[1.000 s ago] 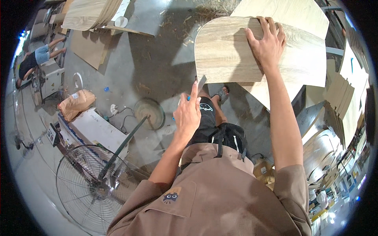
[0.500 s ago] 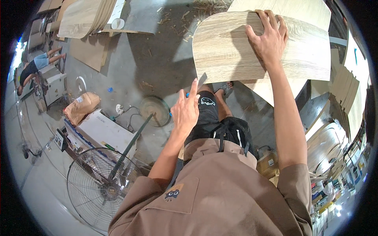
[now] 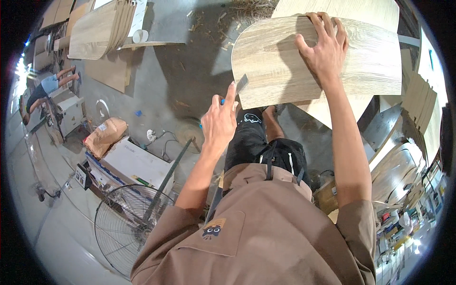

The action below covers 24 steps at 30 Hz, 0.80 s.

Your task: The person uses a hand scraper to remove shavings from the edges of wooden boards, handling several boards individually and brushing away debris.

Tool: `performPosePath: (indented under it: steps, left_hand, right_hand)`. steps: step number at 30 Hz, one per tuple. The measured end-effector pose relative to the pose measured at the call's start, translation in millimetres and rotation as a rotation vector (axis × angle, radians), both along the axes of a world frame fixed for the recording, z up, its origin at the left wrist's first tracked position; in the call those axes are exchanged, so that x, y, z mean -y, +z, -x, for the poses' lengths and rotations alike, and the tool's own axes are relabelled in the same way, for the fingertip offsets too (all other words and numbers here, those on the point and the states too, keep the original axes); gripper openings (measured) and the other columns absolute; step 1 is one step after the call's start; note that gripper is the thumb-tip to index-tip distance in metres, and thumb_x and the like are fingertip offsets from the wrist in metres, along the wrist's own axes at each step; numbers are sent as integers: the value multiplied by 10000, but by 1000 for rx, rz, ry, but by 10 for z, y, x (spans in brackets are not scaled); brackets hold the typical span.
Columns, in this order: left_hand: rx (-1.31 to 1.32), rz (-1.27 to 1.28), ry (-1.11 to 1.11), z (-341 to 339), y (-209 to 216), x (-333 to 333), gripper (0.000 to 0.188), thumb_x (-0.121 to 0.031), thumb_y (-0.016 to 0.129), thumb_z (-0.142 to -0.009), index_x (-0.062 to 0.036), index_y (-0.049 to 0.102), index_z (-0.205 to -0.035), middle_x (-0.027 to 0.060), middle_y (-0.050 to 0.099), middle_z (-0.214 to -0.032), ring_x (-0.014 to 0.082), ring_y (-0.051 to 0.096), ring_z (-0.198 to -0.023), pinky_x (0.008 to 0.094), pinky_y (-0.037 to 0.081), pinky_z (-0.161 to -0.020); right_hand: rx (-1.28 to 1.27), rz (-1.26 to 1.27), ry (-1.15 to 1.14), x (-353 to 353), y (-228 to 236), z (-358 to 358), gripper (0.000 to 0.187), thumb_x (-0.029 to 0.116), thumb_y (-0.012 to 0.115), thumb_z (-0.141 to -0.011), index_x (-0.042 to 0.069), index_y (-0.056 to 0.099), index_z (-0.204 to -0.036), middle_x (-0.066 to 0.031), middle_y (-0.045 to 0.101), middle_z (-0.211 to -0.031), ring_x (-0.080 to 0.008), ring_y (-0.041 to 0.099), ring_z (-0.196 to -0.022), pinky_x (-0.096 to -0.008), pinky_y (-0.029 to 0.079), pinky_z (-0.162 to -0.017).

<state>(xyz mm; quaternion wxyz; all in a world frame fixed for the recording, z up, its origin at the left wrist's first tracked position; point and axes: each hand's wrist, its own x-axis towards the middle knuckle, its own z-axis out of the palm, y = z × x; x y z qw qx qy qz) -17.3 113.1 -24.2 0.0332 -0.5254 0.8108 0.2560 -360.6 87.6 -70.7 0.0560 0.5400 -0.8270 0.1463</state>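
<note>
- Lower frame, nearest: brown short-sleeved shirt (image 3: 266, 237) with a small printed emblem on the chest pocket; black shorts (image 3: 266, 147) just above it at centre.
- Left hand (image 3: 219, 124), centre frame: raised, forefinger stretched up, other fingers curled around a small tool with a blue handle (image 3: 222, 101) and a flat grey blade (image 3: 241, 83). Blade tip sits at the left edge of the curved wood-veneer panel (image 3: 280, 66); actual contact cannot be told.
- Right hand (image 3: 324, 47), upper right of centre: fingers spread wide and pressed flat on the panel face, fingertips hooked over its top edge.
- Panel: pale oak-grain, bowed, rounded corners, held in the upper centre-right of the frame. A second like panel (image 3: 342, 9) lies behind it, showing above and below.
- Lower left: standing wire-guard fan (image 3: 124, 227).
- Left of centre: white box (image 3: 130, 164), with a tan paper sack (image 3: 105, 136) lying on its far end.
- Mid frame: grey concrete floor (image 3: 190, 61) with scattered shavings.
- Upper left: stack of curved wood panels (image 3: 102, 28), a white cup (image 3: 139, 35) beside it.
- Right edge: more stacked curved pieces (image 3: 420, 99).
- Far left edge: another person (image 3: 45, 88), small and distorted by the lens.
</note>
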Motion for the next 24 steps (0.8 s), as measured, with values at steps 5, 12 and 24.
performPosePath:
  steps: [5, 12, 24]
  left_hand:
    - [4, 24, -16, 36, -53, 247, 591, -230, 624, -1105, -283, 477, -1675, 282, 661, -1135, 489, 729, -908, 566, 611, -729]
    - [-42, 63, -106, 49, -76, 660, 624, -181, 642, -1065, -269, 498, -1666, 188, 622, -1039, 415, 741, -850, 547, 594, -709]
    - [12, 88, -423, 152, -63, 1439, 557, -252, 642, -1082, -314, 538, -1625, 140, 593, -966, 369, 724, -824, 537, 570, -677]
  right_hand:
    - [22, 7, -5, -2, 41, -11, 687, 543, 692, -896, 341, 615, -1548, 39, 521, -1661, -331, 341, -1593, -554, 267, -1324]
    - [56, -10, -20, 3, 91, -23, 692, 540, 702, -896, 341, 610, -1553, 47, 528, -1657, -342, 336, -1597, -568, 264, -1331]
    - [77, -33, -25, 14, 138, -31, 687, 527, 717, -902, 352, 603, -1556, 58, 517, -1656, -315, 345, -1595, -549, 254, -1339]
